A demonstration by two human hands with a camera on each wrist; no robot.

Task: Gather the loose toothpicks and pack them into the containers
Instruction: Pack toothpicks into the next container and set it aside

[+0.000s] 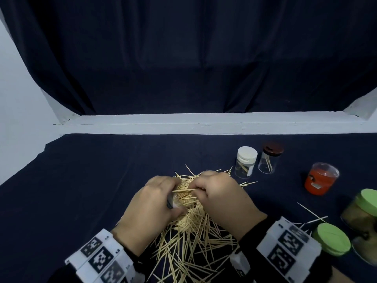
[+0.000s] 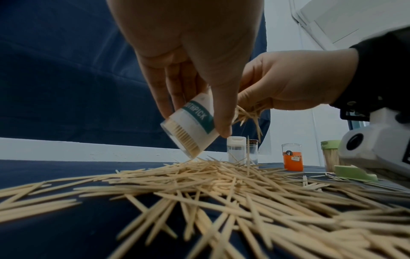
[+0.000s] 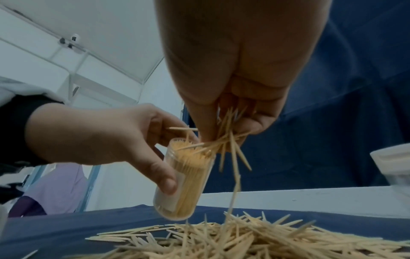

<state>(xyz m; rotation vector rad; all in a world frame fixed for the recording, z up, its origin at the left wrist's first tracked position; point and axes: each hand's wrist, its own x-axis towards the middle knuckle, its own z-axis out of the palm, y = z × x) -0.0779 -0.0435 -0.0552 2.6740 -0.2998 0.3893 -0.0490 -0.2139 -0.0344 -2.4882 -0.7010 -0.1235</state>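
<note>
The loose toothpicks (image 1: 189, 242) lie nearest, a broad tangled heap on the dark-clothed tabletop (image 1: 81, 190) spreading from the near edge up under both hands. Above the far part of the heap the left hand (image 1: 149, 205) grips a clear toothpick container (image 3: 184, 177), thumb on one side and fingers (image 2: 164, 98) curled round the other; it is tilted, lifted just off the pile, open at the top and packed nearly full of upright sticks. The right hand (image 1: 222, 197) is at its mouth, fingers pinched narrow around a small bunch of toothpicks (image 3: 224, 136) whose tips fan out over and beside the rim, some hanging past the container's side. To the far right of the heap stand two clear jars close together, a white-lidded jar (image 1: 245, 162) and a brown-lidded jar (image 1: 270, 158), each with only a few sticks inside. Further right stands an orange container (image 1: 321, 178) with a clear cap. At the right edge a jar with a green lid (image 1: 363, 213) is full of toothpicks, and nearer stands another green-lidded jar (image 1: 334, 240). A few stray sticks lie between these and the heap.
</note>
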